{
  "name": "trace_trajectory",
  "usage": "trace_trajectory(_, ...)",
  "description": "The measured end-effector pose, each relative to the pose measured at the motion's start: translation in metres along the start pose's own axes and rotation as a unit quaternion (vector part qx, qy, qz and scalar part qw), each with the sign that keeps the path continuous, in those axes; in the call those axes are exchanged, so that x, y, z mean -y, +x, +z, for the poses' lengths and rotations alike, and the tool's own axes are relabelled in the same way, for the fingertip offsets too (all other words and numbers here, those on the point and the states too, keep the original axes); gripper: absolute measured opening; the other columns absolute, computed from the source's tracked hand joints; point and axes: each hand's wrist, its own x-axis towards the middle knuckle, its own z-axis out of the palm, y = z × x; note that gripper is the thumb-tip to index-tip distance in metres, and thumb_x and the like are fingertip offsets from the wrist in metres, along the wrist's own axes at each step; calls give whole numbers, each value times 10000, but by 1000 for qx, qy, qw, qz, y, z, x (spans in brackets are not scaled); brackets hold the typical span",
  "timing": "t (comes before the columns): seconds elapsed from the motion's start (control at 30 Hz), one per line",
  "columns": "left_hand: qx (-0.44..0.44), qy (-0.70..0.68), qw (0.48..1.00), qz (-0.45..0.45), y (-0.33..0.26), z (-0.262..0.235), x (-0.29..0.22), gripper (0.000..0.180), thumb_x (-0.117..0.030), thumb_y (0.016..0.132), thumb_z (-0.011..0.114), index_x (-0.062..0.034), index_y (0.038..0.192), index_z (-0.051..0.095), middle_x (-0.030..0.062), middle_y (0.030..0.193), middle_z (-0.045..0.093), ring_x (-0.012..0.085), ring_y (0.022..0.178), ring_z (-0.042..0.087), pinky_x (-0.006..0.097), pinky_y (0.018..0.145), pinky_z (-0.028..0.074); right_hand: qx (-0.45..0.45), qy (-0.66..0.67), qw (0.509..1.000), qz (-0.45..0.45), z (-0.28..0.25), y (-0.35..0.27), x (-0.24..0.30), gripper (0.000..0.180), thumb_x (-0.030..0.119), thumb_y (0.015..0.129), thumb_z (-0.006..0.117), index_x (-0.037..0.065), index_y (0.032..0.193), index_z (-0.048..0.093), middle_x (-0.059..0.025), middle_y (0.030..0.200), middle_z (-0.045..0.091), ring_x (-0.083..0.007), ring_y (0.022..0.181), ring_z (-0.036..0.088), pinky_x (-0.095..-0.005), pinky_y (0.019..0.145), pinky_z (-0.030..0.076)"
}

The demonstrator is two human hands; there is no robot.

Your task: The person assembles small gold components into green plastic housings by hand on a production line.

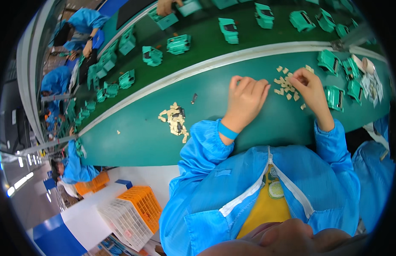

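Note:
My left hand (pixel 245 100), a blue band at its wrist, hovers over the green worktop (pixel 138 147) with its fingers curled in; whatever they may hold is hidden. My right hand (pixel 311 90) reaches into a loose spread of small beige plastic pieces (pixel 288 89), thumb and fingertips pinched together among them. I cannot make out what is in that pinch. To the right of this hand stand several green toy-vehicle-like plastic shells (pixel 334 97). Left of my left hand lies a second heap of beige pieces (pixel 175 120) mixed with a few dark ones.
Beyond a pale metal rail (pixel 193 70) runs a green conveyor belt (pixel 202 51) carrying several green shells (pixel 178 44). Clear plastic bags (pixel 372 87) lie at the right end. Several people in blue smocks (pixel 76 164) work along the left. White (pixel 127 219) and orange crates (pixel 142 205) stand below.

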Motion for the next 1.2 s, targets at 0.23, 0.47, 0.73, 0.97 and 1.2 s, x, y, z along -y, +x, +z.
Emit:
trace_trajectory(0.23, 12, 37, 994, 101, 2, 3, -5, 184, -83, 808, 801, -112, 944, 682, 0, 787, 630, 179, 789, 628, 415, 842, 442, 176, 338, 856, 348, 10, 11, 35, 348, 381, 950, 732, 79, 800, 646, -6, 713, 624, -103, 605, 580, -241, 565, 468)
trace_trajectory(0.47, 5, 61, 995, 84, -8, -6, -3, 214, -75, 805, 807, -110, 975, 683, 9, 808, 636, 176, 801, 631, 423, 850, 441, 300, 227, 883, 281, 6, 29, 43, 163, 137, 925, 695, -17, 870, 702, -60, 758, 679, -120, 645, 638, -241, 572, 492)
trace_trajectory(0.73, 15, -24, 1000, 13, -21, -21, -8, 198, -48, 823, 796, -64, 995, 701, 48, 825, 670, 232, 773, 629, 384, 779, 459, -58, -273, 941, -191, -54, 153, -11, 384, 31, 807, 688, 43, 1190, 670, -138, 980, 724, -328, 885, 704, -415, 791, 575)
trace_trajectory(0.97, -9, -63, 996, -66, -46, -40, -4, 131, -7, 834, 769, -45, 949, 720, 79, 829, 694, 258, 764, 636, 377, 714, 483, -83, -391, 889, -225, -71, 195, -55, 882, -23, 834, 644, 262, 1598, 307, -157, 1028, 695, -401, 928, 668, -469, 829, 551)
trace_trajectory(1.2, -5, -75, 983, -165, -65, -61, 1, 94, 6, 866, 741, -25, 952, 720, 90, 826, 713, 256, 769, 646, 358, 707, 494, 130, -83, 978, -141, -24, 121, 28, 573, 43, 956, 624, 112, 1492, 432, -67, 932, 675, -180, 851, 624, -333, 779, 502)
